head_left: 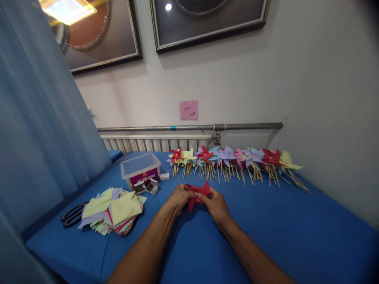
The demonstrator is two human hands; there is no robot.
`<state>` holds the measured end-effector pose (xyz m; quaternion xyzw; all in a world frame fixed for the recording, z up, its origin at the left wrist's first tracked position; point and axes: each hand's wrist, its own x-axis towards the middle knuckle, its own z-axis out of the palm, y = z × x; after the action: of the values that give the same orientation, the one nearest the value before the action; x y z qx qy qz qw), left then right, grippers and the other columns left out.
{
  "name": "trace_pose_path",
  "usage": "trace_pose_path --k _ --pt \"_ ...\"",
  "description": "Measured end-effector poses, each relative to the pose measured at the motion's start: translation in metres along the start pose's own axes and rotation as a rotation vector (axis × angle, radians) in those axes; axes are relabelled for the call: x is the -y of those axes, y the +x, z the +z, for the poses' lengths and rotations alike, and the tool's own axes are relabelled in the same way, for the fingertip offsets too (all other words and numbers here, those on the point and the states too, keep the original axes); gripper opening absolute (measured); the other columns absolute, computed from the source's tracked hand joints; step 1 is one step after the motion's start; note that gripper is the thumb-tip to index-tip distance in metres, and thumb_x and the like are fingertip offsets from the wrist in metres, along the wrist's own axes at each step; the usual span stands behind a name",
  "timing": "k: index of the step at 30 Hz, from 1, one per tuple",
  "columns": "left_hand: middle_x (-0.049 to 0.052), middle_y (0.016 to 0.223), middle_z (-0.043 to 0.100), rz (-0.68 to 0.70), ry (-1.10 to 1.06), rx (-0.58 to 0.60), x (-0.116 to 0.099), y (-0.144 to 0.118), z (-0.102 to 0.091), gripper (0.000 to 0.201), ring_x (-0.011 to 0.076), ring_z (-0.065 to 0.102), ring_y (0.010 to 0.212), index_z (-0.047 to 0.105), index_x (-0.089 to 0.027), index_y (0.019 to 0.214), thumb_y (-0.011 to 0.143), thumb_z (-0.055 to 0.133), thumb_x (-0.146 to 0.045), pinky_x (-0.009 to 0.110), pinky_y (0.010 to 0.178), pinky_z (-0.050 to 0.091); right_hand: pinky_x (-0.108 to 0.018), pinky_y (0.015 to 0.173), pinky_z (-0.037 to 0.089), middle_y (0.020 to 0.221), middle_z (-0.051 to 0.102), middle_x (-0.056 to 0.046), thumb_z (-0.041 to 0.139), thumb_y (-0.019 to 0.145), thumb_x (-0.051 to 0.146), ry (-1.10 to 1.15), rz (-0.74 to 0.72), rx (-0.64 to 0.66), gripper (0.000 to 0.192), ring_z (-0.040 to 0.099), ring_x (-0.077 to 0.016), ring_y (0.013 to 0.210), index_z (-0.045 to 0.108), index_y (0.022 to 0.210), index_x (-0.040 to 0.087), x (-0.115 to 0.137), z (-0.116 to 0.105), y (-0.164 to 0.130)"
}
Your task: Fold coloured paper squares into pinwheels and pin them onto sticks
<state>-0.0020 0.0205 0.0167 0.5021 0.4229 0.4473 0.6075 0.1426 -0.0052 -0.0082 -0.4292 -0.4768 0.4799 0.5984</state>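
A red paper pinwheel (205, 189) is held between both my hands, above the middle of the blue cloth. My left hand (181, 197) pinches it from the left, thumb laid toward its centre. From the other side my right hand (217, 204) grips it, its thumb also near the centre. The two thumbs almost meet there and cover the middle of the paper. Pointed red tips stick out above and below the fingers. No stick shows on this pinwheel.
Finished pinwheels on sticks (226, 156) lie in a row along the back. To the left are a stack of cut paper sheets (126, 207), black-handled scissors (72, 215), a clear plastic box (139, 165) and small open boxes (152, 187). A blue curtain (44, 118) hangs far left.
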Motion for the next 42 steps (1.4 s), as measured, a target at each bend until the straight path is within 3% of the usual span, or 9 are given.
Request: trace_pose_path --k 8,14,22,34,42 --pt "0.004 0.061 0.067 -0.033 -0.026 0.005 0.001 0.000 -0.001 0.019 0.0111 0.054 0.055 0.069 -0.012 0.065 0.052 0.078 -0.022 0.024 0.056 0.041 -0.033 0.078 0.056 0.085 0.080 -0.003 0.086 0.063 0.039 0.038 -0.008 -0.011 0.033 0.072 -0.0217 0.079 0.070 0.086 0.022 0.005 0.003 -0.001" --pt "0.002 0.057 0.064 0.003 -0.062 0.094 -0.010 -0.010 0.004 0.016 0.0096 0.050 0.050 0.068 -0.012 0.061 0.052 0.076 -0.023 0.022 0.053 0.038 -0.036 0.083 0.055 0.087 0.080 -0.004 0.092 0.057 0.044 0.136 0.062 0.010 0.043 0.073 -0.0234 0.082 0.070 0.086 0.021 0.003 0.003 -0.001" --pt "0.004 0.059 0.065 0.060 -0.031 0.102 -0.012 -0.011 0.005 0.020 0.0093 0.049 0.050 0.073 -0.008 0.067 0.055 0.077 -0.024 0.022 0.052 0.036 -0.040 0.095 0.051 0.097 0.081 -0.007 0.091 0.061 0.042 0.208 0.120 0.123 0.043 0.073 -0.0241 0.091 0.077 0.094 0.020 0.016 -0.003 -0.007" --pt "0.004 0.060 0.065 0.050 -0.024 0.111 -0.015 -0.013 0.007 0.020 0.0101 0.051 0.053 0.072 -0.009 0.065 0.053 0.076 -0.025 0.023 0.055 0.038 -0.039 0.084 0.055 0.091 0.081 -0.008 0.089 0.060 0.047 0.081 0.093 0.057 0.043 0.073 -0.0250 0.083 0.079 0.090 0.019 0.014 -0.003 -0.005" --pt "0.003 0.056 0.062 0.032 -0.023 0.049 -0.012 -0.016 0.009 0.019 0.0087 0.047 0.050 0.071 -0.010 0.063 0.052 0.076 -0.025 0.023 0.051 0.033 -0.035 0.079 0.054 0.086 0.079 -0.006 0.089 0.059 0.046 0.051 0.116 0.046 0.045 0.071 -0.0231 0.079 0.078 0.091 0.017 0.018 -0.003 -0.007"
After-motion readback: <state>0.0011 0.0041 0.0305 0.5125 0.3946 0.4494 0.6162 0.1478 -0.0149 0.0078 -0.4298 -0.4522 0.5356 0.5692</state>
